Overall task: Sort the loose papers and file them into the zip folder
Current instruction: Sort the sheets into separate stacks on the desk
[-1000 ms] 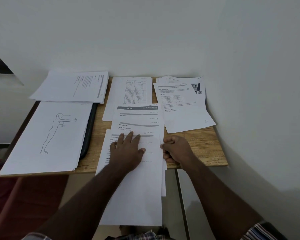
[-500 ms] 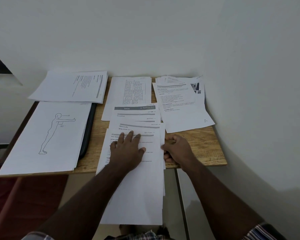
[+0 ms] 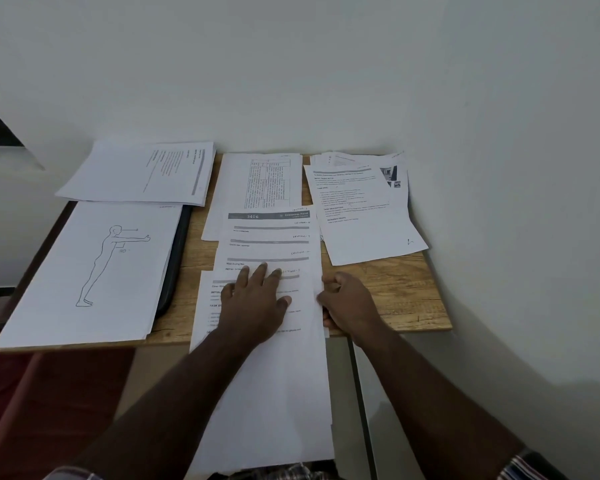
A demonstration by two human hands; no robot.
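The counter [image 3: 388, 289] is matt, grained wood. The papers [image 3: 267, 393] are smooth, matt white sheets. The zip folder [image 3: 177, 258] looks like dark fabric, perhaps.

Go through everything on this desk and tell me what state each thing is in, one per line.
Left hand: flat, fingers straight, pressing the front stack.
Right hand: fingers curled, gripping that stack's right edge.
Front paper stack: fanned, overhanging the table's near edge.
Body-outline sheet: lying flat on the zip folder.
Zip folder: mostly covered; zipper not visible.
Right-rear pile: loosely skewed.
Wooden table: papers spread across it.
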